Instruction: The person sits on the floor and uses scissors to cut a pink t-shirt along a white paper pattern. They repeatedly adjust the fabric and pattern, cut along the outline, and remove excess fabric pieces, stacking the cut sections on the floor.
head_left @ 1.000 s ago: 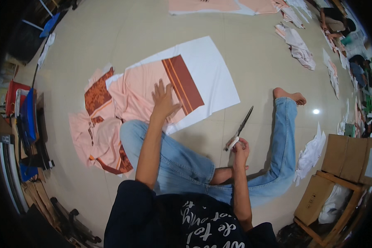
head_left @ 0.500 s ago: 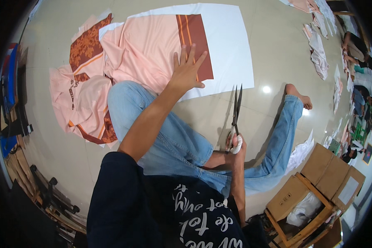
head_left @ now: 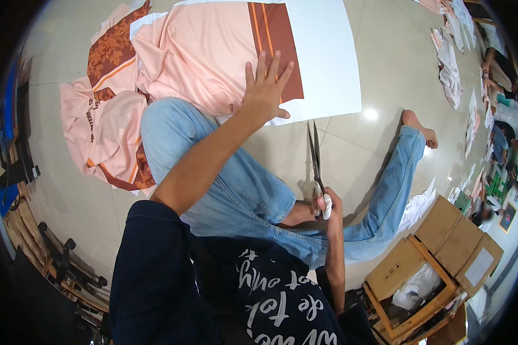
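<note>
A: Where are the scissors [head_left: 315,158]?
B: Clenched in the right hand [head_left: 326,205], blades shut, pointing away toward the white paper [head_left: 328,69].
A: Left hand [head_left: 266,89]?
B: Flat, fingers spread, pressing the pink fabric [head_left: 207,57], left of the tips.

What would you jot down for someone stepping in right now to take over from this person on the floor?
Left hand: flat, fingers spread, pressing the pink fabric onto the white paper sheet.
Right hand: grip closed around the handles of the scissors, blades shut, pointing toward the sheet's near edge, not touching it.
Done: fabric is spread over the paper; more pink and brown pieces lie heaped to the left.
Left: no cut shows along the near edge yet.
</note>
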`<action>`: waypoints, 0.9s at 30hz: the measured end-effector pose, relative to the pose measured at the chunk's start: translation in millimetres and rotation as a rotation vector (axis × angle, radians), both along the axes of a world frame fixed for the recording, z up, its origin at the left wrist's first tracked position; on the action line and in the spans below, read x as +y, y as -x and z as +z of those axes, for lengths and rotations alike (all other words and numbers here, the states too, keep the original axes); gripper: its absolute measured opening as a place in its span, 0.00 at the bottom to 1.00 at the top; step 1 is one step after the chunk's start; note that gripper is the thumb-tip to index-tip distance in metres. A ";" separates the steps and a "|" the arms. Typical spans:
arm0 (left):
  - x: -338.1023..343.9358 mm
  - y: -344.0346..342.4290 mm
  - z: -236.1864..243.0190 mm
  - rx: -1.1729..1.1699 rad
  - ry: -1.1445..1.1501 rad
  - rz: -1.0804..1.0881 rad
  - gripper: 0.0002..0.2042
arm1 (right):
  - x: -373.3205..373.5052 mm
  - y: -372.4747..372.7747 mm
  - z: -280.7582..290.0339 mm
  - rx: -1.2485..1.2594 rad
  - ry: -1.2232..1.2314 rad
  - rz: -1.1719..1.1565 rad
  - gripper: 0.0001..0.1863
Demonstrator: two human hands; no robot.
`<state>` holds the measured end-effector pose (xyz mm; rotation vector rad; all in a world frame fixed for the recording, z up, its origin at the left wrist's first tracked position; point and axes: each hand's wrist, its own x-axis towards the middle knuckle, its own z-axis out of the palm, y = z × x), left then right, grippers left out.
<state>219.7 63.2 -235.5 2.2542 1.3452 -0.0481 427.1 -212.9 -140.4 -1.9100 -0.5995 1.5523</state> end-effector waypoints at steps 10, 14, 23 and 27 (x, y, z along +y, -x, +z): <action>-0.6 -1.5 1.4 0.001 0.051 0.005 0.70 | 36.8 -4.0 -39.7 -0.067 0.007 0.000 0.17; -3.4 -0.6 -1.1 -0.014 0.032 0.016 0.71 | 38.5 -2.0 -40.3 -0.203 0.028 0.099 0.20; -3.4 0.0 -0.4 -0.024 0.020 0.018 0.71 | 44.6 1.1 -32.2 -0.274 0.010 0.157 0.23; -3.0 -1.3 2.2 0.003 0.033 0.025 0.72 | 52.0 0.1 -32.3 -0.221 0.051 0.132 0.23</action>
